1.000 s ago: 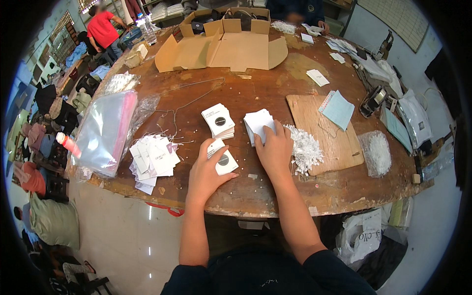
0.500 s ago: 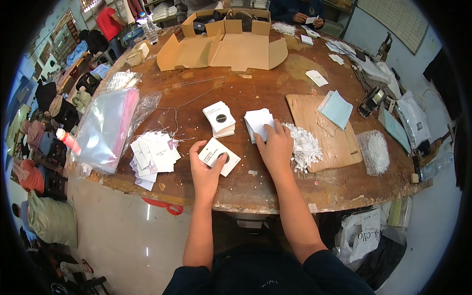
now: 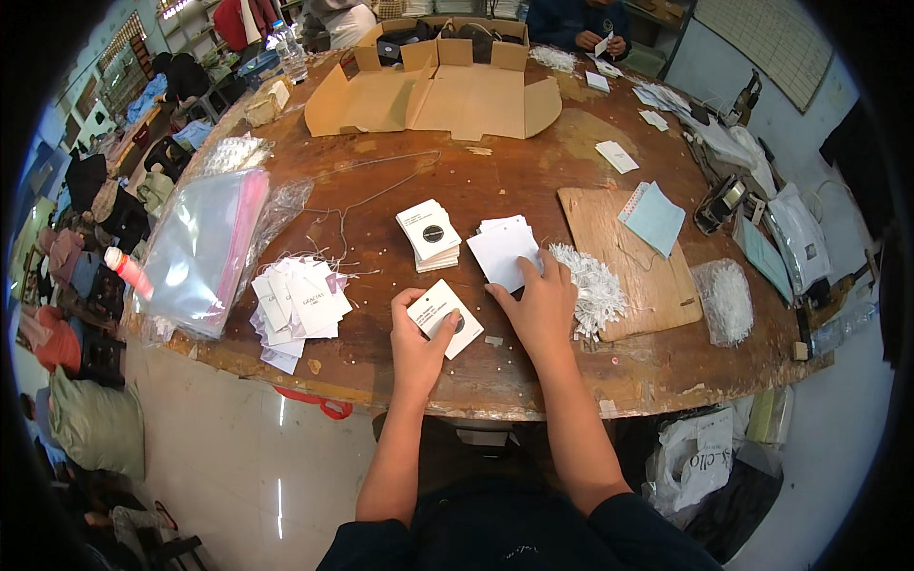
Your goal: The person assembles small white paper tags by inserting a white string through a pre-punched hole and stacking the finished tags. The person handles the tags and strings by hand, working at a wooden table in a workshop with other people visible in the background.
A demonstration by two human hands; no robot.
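Note:
My left hand (image 3: 417,350) holds a cream hang tag (image 3: 438,306) with a punched hole and a dark round mark, thumb across its face. At its right, my right hand (image 3: 543,309) grips the edge of a plain white card (image 3: 495,255), fingers on top and thumb near the lower corner. This card lies askew over a small pile of white cards. Just beyond my left hand stands a stack of cream tags (image 3: 427,231) with the same dark circle. Next to my right hand sits a bunch of white tag strings (image 3: 592,290).
Strung white tags (image 3: 300,306) lie at the left beside clear plastic bags (image 3: 200,247). A wooden board (image 3: 657,295) carries blue paper (image 3: 654,219); a bag of white strings (image 3: 725,300) is right of it. An open cardboard box (image 3: 466,95) stands at the back, near a co-worker's hands (image 3: 606,43).
My right hand has drawn the top white card toward me and askew on its pile. My left hand has shifted slightly right with the cream tag.

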